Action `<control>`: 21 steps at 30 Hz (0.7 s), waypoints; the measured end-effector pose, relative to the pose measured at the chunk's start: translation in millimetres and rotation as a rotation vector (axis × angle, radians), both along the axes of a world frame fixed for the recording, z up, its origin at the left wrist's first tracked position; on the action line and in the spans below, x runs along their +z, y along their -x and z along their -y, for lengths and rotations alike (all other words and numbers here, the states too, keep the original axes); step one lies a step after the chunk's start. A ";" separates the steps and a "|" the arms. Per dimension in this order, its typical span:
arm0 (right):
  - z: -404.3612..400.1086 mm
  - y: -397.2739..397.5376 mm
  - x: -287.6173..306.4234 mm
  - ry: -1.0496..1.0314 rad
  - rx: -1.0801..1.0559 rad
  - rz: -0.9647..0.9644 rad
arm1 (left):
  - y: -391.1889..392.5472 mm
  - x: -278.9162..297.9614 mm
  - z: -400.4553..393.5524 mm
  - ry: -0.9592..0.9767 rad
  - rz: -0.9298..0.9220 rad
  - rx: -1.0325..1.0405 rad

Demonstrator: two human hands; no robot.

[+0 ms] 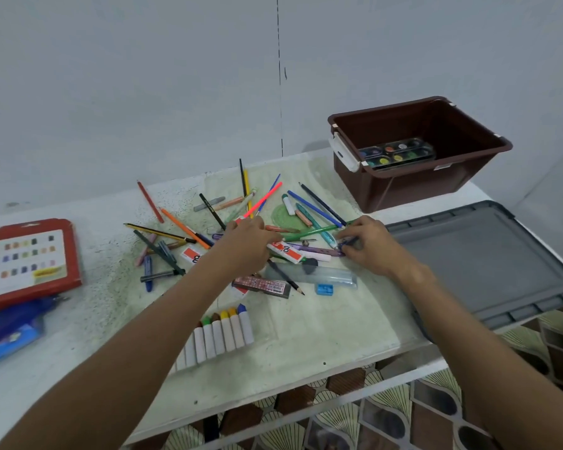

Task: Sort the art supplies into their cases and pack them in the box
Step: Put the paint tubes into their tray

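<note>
Pinching a blue pen (348,242), right hand (369,246) angles it up-right.

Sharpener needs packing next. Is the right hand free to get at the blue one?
Probably yes: the blue sharpener lies alone on the mat, uncovered, just nearer than the right hand. That hand pinches a pen, so it must drop that first.

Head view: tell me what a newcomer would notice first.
A jumble of pencils and crayons covers the table's middle, with both hands in it: left hand, right hand. At the back right stands a brown box holding a paint set.
</note>
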State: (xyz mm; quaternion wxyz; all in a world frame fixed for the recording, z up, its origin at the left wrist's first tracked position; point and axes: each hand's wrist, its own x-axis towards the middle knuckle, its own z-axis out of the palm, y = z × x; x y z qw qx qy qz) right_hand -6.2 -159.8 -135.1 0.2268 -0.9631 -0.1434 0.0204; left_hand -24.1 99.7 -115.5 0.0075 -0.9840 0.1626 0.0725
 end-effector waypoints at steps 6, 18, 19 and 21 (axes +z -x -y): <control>-18.2 12.8 2.6 -0.091 0.070 0.029 | 15.3 -3.7 -27.7 0.024 -0.006 0.130; -31.5 12.9 9.0 0.038 0.158 -0.041 | -19.7 11.5 -19.3 0.271 0.027 0.142; -32.4 12.7 8.6 0.032 0.152 -0.035 | -31.3 12.7 -14.0 0.311 0.005 0.138; -32.5 11.8 7.3 0.019 0.145 -0.019 | -54.2 13.2 -2.6 0.354 -0.025 0.131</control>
